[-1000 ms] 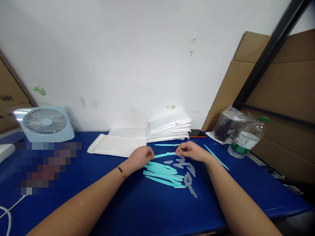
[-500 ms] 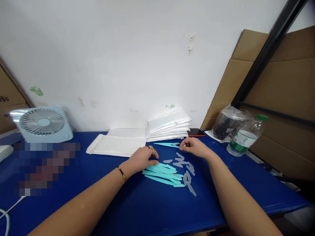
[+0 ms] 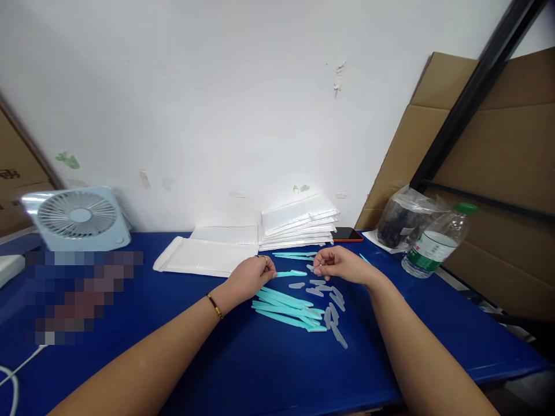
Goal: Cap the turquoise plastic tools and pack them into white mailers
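Left hand (image 3: 251,276) pinches one teal razor (image 3: 291,273) above the razor pile (image 3: 284,306). Right hand (image 3: 340,265), fingertips close together, pinches a clear cap (image 3: 310,268) just beside the razor's blade end.

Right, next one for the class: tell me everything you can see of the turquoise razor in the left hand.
The razor is slim and turquoise, apparently plastic, with a pale strip along its wider end, probably the blade. The left hand pinches it near the other end, which the fingers hide. It lies roughly level across the view, its wider end pointing toward the right hand but short of it. It sits just beyond the pile of razors. Whether it touches the table is unclear.
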A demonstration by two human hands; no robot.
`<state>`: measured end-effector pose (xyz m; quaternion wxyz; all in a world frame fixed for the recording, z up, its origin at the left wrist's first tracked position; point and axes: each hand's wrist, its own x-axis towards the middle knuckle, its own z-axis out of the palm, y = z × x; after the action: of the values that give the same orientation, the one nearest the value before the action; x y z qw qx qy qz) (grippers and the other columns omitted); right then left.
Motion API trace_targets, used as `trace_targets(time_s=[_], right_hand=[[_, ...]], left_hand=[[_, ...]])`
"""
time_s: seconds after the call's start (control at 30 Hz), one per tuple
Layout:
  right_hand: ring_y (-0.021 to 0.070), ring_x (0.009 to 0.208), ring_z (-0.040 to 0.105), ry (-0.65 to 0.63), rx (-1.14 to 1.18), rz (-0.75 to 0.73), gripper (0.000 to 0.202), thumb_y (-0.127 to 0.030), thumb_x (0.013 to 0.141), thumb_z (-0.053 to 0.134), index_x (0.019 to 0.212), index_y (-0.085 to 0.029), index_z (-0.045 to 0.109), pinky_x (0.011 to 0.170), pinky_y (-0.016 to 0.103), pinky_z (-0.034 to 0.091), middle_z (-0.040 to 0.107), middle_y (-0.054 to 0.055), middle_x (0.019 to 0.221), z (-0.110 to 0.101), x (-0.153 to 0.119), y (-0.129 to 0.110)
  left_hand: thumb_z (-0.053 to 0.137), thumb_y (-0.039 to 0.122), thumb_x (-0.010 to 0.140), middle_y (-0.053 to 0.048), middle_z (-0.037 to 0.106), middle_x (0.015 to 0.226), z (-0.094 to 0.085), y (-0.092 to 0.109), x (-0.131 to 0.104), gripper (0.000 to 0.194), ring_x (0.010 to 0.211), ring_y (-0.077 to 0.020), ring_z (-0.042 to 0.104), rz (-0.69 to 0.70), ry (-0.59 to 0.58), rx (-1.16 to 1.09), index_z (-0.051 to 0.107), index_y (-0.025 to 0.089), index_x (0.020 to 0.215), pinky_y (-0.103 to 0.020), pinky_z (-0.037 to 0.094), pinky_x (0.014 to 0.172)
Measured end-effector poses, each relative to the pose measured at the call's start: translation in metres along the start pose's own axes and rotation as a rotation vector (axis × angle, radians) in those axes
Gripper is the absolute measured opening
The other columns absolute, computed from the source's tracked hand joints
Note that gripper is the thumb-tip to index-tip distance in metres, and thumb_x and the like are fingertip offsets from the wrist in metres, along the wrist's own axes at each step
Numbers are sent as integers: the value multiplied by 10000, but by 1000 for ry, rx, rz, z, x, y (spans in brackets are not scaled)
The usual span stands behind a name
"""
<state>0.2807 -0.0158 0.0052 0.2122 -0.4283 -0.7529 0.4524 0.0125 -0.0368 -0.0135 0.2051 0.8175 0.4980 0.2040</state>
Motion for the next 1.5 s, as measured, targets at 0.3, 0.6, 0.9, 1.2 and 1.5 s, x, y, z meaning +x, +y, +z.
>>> trace_targets(time_s=[0.3, 0.6, 0.9, 1.2, 1.5], right_hand=[[100, 549, 542, -56, -10, -39, 271, -372, 693, 673, 801, -128, 621, 543, 226, 438, 600, 11, 658, 7, 3, 3], [105, 541, 543, -35, -31, -53, 318, -426, 679, 669, 792, -131, 640, 541, 236, 447, 613, 18, 652, 10, 4, -1], [96, 537, 527, -28, 11, -51, 309, -416, 674, 674, 784, -130, 634, 538, 233, 439, 603, 14, 657, 8, 1, -3], [117, 563, 524, 102, -182, -47, 256, -393, 711, 626, 780, -147, 636, 550, 241, 426, 581, 7, 635, 5, 13, 18], [136, 605, 525, 129, -392, -42, 213, -349, 697, 620, 789, -167, 682, 543, 238, 389, 620, 25, 693, -11, 2, 14]], left_hand=[[493, 337, 797, 3, 599, 725, 2, 0, 1, 174, 666, -142, 535, 2, 9, 1, 583, 192, 762, -241, 364, 571], [490, 325, 795, -1, 598, 708, 5, 3, 3, 166, 648, -141, 532, 1, 35, -48, 582, 190, 768, -239, 358, 553], [489, 333, 799, 13, 573, 664, 4, -1, 3, 171, 600, -130, 501, 9, 61, -84, 579, 193, 763, -232, 335, 524], [582, 349, 755, -22, 609, 952, 2, 10, -1, 196, 878, -181, 538, 124, 77, 37, 617, 220, 898, -263, 402, 741], [592, 401, 727, 0, 630, 774, 3, 3, -4, 198, 697, -144, 552, 100, -221, -6, 659, 225, 788, -216, 378, 581]])
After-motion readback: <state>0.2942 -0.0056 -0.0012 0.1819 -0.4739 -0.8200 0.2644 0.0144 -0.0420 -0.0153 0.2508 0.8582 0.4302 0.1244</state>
